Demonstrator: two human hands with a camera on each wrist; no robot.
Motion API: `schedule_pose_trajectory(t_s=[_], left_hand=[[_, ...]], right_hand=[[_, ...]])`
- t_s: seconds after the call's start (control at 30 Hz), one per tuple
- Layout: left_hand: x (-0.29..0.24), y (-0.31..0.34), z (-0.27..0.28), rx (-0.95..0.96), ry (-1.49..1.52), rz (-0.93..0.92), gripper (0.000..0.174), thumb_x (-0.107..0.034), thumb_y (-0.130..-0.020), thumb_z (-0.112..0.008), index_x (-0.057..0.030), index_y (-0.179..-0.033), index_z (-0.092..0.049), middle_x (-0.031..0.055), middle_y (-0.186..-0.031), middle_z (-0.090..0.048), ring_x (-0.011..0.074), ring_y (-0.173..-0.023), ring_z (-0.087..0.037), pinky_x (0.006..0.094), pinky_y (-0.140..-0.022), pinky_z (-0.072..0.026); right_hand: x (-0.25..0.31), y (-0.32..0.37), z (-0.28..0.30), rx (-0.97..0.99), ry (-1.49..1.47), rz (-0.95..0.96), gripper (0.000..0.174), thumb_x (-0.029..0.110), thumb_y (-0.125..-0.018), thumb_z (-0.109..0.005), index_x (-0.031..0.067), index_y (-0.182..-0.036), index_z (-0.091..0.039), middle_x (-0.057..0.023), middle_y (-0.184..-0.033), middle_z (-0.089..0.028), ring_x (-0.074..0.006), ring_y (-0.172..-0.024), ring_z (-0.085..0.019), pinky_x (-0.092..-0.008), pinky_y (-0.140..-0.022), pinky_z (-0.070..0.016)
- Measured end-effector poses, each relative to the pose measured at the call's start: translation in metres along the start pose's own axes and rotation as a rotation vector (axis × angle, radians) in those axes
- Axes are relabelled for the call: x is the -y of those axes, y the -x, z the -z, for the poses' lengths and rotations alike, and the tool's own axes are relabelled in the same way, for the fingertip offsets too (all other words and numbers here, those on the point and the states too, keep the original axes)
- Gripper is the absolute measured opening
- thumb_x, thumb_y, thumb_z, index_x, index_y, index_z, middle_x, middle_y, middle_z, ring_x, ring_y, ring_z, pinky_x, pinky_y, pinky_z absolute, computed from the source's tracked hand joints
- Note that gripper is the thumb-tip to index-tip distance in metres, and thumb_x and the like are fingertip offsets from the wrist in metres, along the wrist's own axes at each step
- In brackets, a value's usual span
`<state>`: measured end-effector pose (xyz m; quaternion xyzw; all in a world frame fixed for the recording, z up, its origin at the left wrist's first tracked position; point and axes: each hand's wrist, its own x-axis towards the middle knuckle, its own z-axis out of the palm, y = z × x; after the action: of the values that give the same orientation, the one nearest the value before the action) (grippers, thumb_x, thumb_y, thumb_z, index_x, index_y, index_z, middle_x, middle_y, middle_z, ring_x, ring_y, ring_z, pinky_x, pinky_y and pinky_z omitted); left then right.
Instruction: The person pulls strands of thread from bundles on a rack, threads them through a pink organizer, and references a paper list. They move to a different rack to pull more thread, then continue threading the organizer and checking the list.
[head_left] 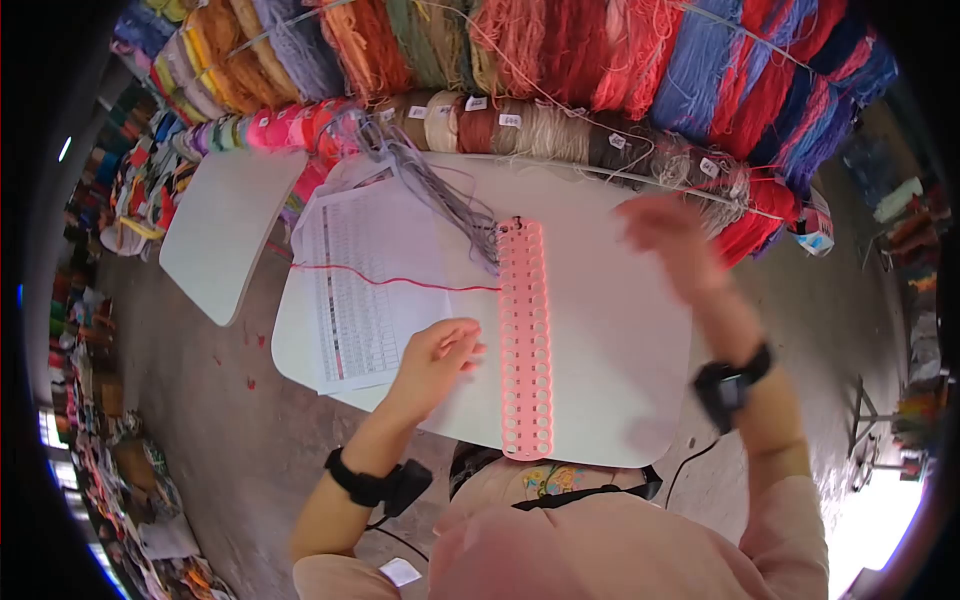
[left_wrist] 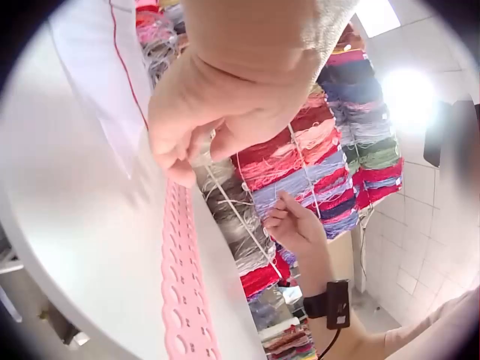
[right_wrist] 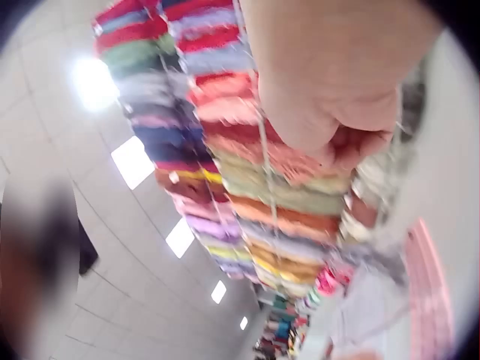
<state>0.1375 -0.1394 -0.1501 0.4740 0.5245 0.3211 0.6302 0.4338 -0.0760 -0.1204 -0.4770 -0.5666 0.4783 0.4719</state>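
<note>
A long pink strip (head_left: 525, 340) with rows of holes lies on the white table (head_left: 610, 360); it also shows in the left wrist view as the pink strip (left_wrist: 180, 277). My left hand (head_left: 440, 352) rests on a printed chart (head_left: 365, 290), its curled fingers (left_wrist: 176, 154) gripping the strip's left edge. A red thread (head_left: 390, 281) runs across the chart to the strip. A grey thread bundle (head_left: 450, 205) hangs from the strip's top end. My right hand (head_left: 665, 240) is raised and blurred over the table's far right. Its fingers (left_wrist: 289, 217) are curled; no thread shows in them.
Rows of coloured yarn hanks (head_left: 600, 60) hang along the far side, with tagged skeins (head_left: 520, 130) below them. A second white tabletop (head_left: 225, 230) stands to the left. Yarn piles (head_left: 130, 200) line the left floor. Cables trail from both wrist devices.
</note>
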Motion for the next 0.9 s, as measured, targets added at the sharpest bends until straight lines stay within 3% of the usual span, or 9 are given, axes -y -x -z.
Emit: schedule_pose_trajectory(t_s=[0.03, 0.07, 0.1, 0.2, 0.27, 0.37, 0.57, 0.9], left_hand=[[0.003, -0.011, -0.005, -0.005, 0.051, 0.050, 0.029, -0.015, -0.084, -0.052, 0.0010, -0.108, -0.048, 0.0073, -0.094, -0.056, 0.0163, -0.083, -0.056, 0.0260, -0.068, -0.0459], [0.004, -0.020, -0.008, -0.012, 0.102, 0.099, 0.032, -0.016, -0.084, -0.052, 0.0004, -0.110, -0.046, 0.0078, -0.096, -0.055, 0.0173, -0.084, -0.056, 0.0268, -0.068, -0.0464], [0.002, -0.026, -0.010, 0.019, 0.109, 0.145, 0.034, -0.016, -0.083, -0.052, -0.0004, -0.112, -0.044, 0.0076, -0.097, -0.055, 0.0177, -0.084, -0.056, 0.0276, -0.068, -0.0467], [-0.003, -0.040, -0.012, 0.103, 0.082, 0.243, 0.037, -0.017, -0.082, -0.052, -0.0022, -0.114, -0.041, 0.0066, -0.095, -0.053, 0.0174, -0.083, -0.056, 0.0287, -0.065, -0.0468], [-0.004, -0.048, -0.015, 0.148, -0.001, 0.241, 0.033, -0.017, -0.082, -0.051, -0.0028, -0.111, -0.042, 0.0053, -0.089, -0.053, 0.0150, -0.080, -0.056, 0.0278, -0.060, -0.0453], [-0.004, -0.056, -0.015, 0.182, -0.026, 0.286, 0.026, -0.017, -0.084, -0.048, -0.0033, -0.106, -0.045, 0.0041, -0.083, -0.054, 0.0127, -0.074, -0.056, 0.0259, -0.055, -0.0428], [-0.008, -0.061, -0.014, 0.185, 0.056, 0.308, 0.017, -0.014, -0.089, -0.039, -0.0033, -0.097, -0.049, 0.0045, -0.079, -0.054, 0.0126, -0.064, -0.057, 0.0240, -0.055, -0.0447], [-0.009, -0.080, -0.008, 0.230, -0.027, 0.205, 0.019, -0.014, -0.089, -0.040, -0.0023, -0.101, -0.050, 0.0041, -0.074, -0.055, 0.0111, -0.059, -0.057, 0.0219, -0.053, -0.0461]], right_hand=[[-0.004, 0.002, -0.038, 0.101, -0.014, -0.076, 0.027, 0.006, -0.075, -0.051, 0.0024, -0.101, -0.052, -0.0031, -0.073, -0.056, -0.0098, -0.067, -0.052, -0.0231, -0.061, -0.0416], [-0.017, 0.004, -0.060, 0.175, 0.031, -0.121, 0.018, 0.005, -0.075, -0.051, 0.0023, -0.092, -0.051, -0.0042, -0.072, -0.056, -0.0097, -0.066, -0.052, -0.0235, -0.059, -0.0422], [-0.029, 0.003, -0.081, 0.131, 0.040, -0.148, 0.012, 0.003, -0.075, -0.050, 0.0017, -0.087, -0.048, -0.0046, -0.068, -0.057, -0.0104, -0.063, -0.053, -0.0241, -0.057, -0.0433], [-0.049, 0.003, -0.105, 0.076, 0.212, -0.169, 0.011, 0.003, -0.075, -0.053, -0.0013, -0.084, -0.050, -0.0056, -0.065, -0.058, -0.0097, -0.059, -0.054, -0.0236, -0.055, -0.0443], [-0.050, 0.005, -0.109, 0.099, 0.322, -0.135, 0.008, 0.004, -0.075, -0.055, -0.0018, -0.079, -0.053, -0.0065, -0.064, -0.058, -0.0087, -0.057, -0.054, -0.0239, -0.053, -0.0440], [-0.042, 0.007, -0.108, 0.105, 0.397, -0.118, 0.011, 0.007, -0.074, -0.053, -0.0032, -0.078, -0.052, -0.0142, -0.070, -0.058, -0.0233, -0.061, -0.058, -0.0318, -0.058, -0.0459], [-0.051, 0.008, -0.110, 0.016, 0.432, 0.020, 0.009, 0.006, -0.075, -0.050, -0.0024, -0.076, -0.052, -0.0168, -0.071, -0.056, -0.0316, -0.064, -0.055, -0.0365, -0.058, -0.0448], [-0.043, 0.000, -0.115, 0.082, 0.581, 0.008, 0.012, 0.010, -0.078, -0.047, 0.0006, -0.080, -0.054, -0.0162, -0.077, -0.056, -0.0332, -0.072, -0.055, -0.0414, -0.065, -0.0436]])
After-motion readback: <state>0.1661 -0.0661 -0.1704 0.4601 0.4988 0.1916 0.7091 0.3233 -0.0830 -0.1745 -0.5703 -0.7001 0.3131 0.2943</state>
